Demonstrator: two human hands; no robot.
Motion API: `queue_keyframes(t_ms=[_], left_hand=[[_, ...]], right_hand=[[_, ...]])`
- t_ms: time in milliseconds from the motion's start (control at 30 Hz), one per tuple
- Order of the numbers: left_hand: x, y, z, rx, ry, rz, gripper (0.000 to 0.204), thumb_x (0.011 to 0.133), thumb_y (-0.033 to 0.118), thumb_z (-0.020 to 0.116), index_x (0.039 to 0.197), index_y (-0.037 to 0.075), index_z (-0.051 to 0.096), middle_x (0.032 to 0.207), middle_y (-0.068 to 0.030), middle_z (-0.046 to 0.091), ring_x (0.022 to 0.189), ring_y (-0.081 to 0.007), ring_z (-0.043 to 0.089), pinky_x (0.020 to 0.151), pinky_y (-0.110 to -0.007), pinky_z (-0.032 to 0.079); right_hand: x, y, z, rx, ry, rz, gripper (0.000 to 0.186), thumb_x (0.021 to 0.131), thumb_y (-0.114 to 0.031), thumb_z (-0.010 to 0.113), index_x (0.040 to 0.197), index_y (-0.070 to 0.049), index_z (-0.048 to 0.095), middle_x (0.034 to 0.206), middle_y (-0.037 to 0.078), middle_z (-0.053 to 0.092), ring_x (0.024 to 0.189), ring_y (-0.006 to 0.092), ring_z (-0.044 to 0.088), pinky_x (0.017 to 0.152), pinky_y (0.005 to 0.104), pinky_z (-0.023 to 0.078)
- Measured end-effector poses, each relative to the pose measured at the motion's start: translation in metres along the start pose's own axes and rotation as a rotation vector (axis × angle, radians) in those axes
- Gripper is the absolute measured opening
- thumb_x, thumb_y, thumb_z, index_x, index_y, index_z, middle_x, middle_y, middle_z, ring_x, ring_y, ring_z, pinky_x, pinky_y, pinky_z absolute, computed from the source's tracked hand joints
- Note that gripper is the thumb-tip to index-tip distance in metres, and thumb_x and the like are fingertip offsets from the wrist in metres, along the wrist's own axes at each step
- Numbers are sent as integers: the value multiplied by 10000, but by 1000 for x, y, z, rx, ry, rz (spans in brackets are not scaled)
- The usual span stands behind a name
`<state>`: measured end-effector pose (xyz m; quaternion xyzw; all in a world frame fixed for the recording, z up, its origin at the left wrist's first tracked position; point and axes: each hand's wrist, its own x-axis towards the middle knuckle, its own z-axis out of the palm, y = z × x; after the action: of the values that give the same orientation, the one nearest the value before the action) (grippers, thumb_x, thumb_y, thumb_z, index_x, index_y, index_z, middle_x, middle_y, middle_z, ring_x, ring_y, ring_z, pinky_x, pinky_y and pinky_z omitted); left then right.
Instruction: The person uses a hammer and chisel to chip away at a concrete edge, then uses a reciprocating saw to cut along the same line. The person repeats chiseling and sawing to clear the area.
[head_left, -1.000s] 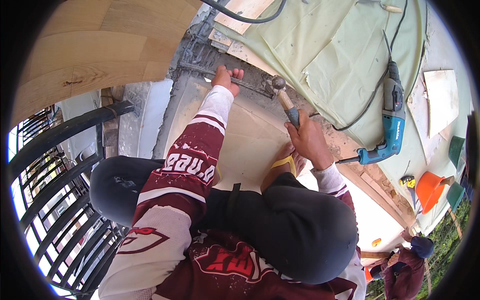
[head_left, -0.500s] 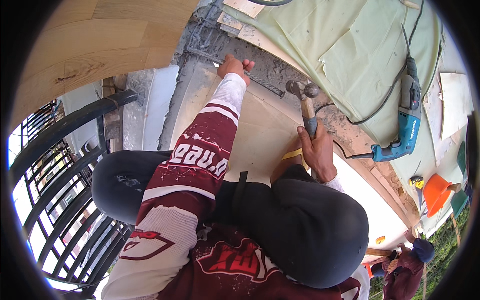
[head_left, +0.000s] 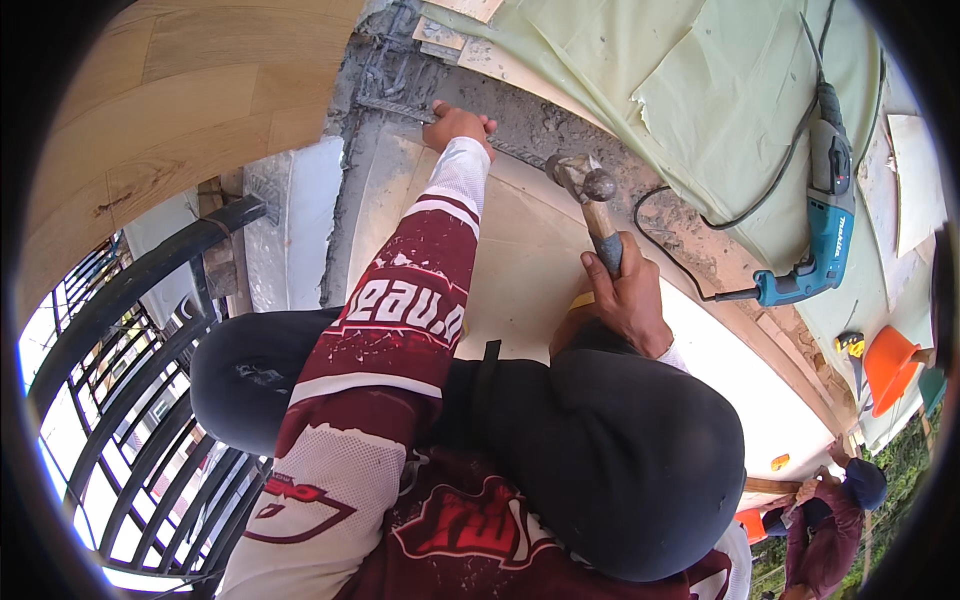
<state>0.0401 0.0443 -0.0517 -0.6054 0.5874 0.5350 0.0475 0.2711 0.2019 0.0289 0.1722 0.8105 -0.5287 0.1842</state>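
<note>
The right hand [head_left: 625, 300] has its fingers wrapped tight around a hammer [head_left: 592, 205], its head just above the grey mortar strip [head_left: 520, 120]. The left hand [head_left: 458, 122] presses curled fingers onto a metal bar [head_left: 395, 107] lying in that strip, beside the pale tile [head_left: 520, 260].

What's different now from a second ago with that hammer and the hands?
The right hand has swung the hammer up and over to the left, so its head is now at the rough grey mortar strip. The left hand stays pressed on the strip's edge. The blue power drill lies where it was on the green sheet.
</note>
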Motion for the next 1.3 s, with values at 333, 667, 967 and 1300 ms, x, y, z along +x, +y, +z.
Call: queue_keyframes(t_ms=[333, 667, 967, 1300], left_hand=[[-6, 26, 10, -72, -221, 6, 316, 996, 317, 502, 1161, 65, 598, 1015, -72, 619, 862, -199, 650, 941, -458, 504], [-29, -51, -12, 4, -260, 129, 505, 1001, 474, 533, 1093, -22, 509, 733, -79, 480, 535, -190, 448, 461, -380, 404], [21, -11, -28, -435, -252, -58, 126, 957, 116, 359, 865, 91, 442, 711, -43, 415, 590, -158, 375, 532, -341, 368], [43, -3, -34, -457, -288, -73, 140, 866, -15, 340, 803, 70, 432, 695, -51, 418, 590, -159, 386, 525, -324, 362]], right_hand=[[-10, 12, -24, 146, 252, 5, 334, 963, -243, 658, 1099, 49, 572, 717, 153, 639, 621, 251, 631, 601, 376, 485], [-20, 27, -34, 285, 285, 144, 293, 972, -236, 662, 1005, 40, 571, 710, 82, 599, 642, 133, 554, 590, 313, 469], [-12, 31, -26, 352, 272, 170, 288, 966, -233, 657, 965, 41, 568, 721, 116, 620, 654, 160, 585, 612, 330, 487], [-13, 15, -29, 357, 165, 242, 268, 963, -218, 648, 974, 40, 576, 725, 124, 659, 643, 177, 639, 605, 324, 496]])
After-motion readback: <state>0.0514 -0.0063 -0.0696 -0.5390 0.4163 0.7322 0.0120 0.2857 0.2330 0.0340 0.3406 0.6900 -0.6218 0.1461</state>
